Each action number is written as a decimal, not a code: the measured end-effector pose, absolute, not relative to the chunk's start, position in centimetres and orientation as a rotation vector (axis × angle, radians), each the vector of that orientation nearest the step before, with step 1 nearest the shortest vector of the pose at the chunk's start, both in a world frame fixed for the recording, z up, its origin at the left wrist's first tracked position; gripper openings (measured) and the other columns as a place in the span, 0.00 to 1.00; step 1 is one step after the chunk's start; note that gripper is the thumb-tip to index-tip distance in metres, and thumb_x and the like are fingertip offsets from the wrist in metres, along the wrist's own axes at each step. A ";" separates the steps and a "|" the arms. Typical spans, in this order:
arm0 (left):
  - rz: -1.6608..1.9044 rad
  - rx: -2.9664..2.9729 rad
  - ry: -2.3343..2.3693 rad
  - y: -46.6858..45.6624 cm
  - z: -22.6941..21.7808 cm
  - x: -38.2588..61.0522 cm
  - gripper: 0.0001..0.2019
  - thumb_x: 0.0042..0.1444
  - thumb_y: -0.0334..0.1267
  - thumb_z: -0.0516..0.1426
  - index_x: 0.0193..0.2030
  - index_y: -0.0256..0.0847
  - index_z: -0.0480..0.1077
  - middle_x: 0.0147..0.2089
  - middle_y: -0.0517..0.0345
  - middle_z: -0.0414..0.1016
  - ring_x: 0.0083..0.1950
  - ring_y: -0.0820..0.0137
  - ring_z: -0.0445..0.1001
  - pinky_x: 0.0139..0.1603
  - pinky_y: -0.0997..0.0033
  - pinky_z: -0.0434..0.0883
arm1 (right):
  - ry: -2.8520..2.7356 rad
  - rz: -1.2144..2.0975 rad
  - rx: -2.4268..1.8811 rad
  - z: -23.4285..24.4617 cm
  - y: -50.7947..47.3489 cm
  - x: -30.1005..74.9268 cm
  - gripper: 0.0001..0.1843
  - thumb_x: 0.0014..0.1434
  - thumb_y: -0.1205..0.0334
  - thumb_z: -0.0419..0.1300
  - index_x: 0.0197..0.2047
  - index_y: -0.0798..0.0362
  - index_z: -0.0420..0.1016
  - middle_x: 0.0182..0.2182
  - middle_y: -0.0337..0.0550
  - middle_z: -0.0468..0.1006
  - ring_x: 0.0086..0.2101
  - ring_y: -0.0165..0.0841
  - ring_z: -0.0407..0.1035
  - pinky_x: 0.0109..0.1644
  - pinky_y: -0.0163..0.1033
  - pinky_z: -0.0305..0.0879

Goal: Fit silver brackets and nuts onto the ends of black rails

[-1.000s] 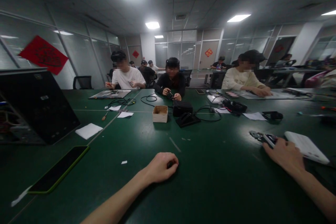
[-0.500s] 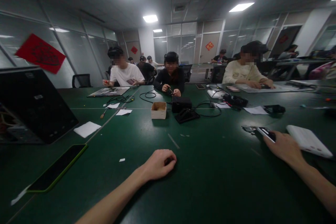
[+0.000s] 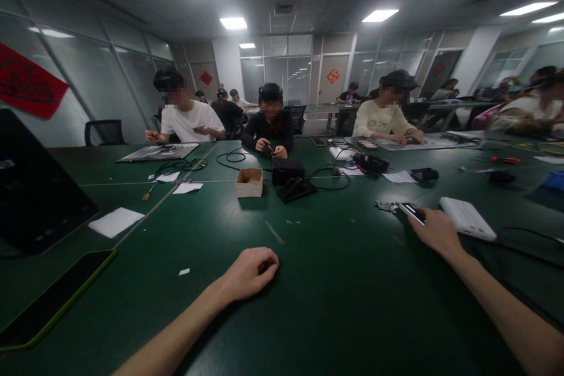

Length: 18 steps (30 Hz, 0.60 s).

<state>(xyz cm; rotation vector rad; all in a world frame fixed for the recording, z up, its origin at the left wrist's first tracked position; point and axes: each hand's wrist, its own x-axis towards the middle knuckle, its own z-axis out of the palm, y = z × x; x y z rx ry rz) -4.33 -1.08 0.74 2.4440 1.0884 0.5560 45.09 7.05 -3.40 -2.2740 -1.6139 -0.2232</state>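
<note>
My left hand (image 3: pixel 250 273) rests on the green table, its fingers curled in and the thumb near the index finger. A dark gap shows between them, and I see nothing held there. A small white scrap (image 3: pixel 184 272) lies to its left. Over on the right, my right hand (image 3: pixel 436 230) is closed around a slim phone (image 3: pixel 413 213) with a pale edge and dark face, low at the table. Just beyond the phone's far end are small metal parts (image 3: pixel 386 206), too small to name. Beside that hand, to the right, sits a white box-like device (image 3: pixel 467 218).
A small open cardboard box (image 3: pixel 249 183) stands mid-table next to a black case (image 3: pixel 287 171) and cables. Left are a green-edged phone (image 3: pixel 57 299), white paper (image 3: pixel 117 222) and a black computer case (image 3: pixel 39 188). Several people work across the table.
The view has turned to the right, so everything sits further left in the picture. Both hands keep their poses, the right one still on the phone.
</note>
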 end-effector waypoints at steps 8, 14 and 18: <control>0.562 2.465 1.098 -1.0 0.4 -4.3 0.06 0.58 0.34 0.52 0.38 0.39 0.70 0.33 0.59 0.72 0.32 0.72 0.69 0.34 0.75 0.64 | -1.640 -0.220 -2.212 -3.4 7.0 45.4 0.26 0.57 0.55 0.52 0.52 0.67 0.72 0.44 0.64 0.75 0.44 0.52 0.69 0.46 0.48 0.65; 0.546 2.468 1.094 -1.0 0.7 -4.3 0.07 0.58 0.34 0.52 0.38 0.39 0.71 0.32 0.59 0.71 0.32 0.72 0.69 0.34 0.75 0.65 | -1.626 -0.196 -2.183 -3.3 6.8 45.5 0.27 0.56 0.55 0.53 0.52 0.66 0.72 0.45 0.62 0.75 0.43 0.51 0.70 0.46 0.48 0.65; 0.545 2.460 1.089 -1.0 0.5 -4.4 0.07 0.59 0.35 0.51 0.39 0.39 0.70 0.33 0.59 0.72 0.32 0.72 0.68 0.34 0.75 0.65 | -1.599 -0.184 -2.144 -3.6 6.9 45.2 0.27 0.55 0.54 0.54 0.51 0.66 0.73 0.43 0.63 0.75 0.42 0.51 0.70 0.45 0.49 0.65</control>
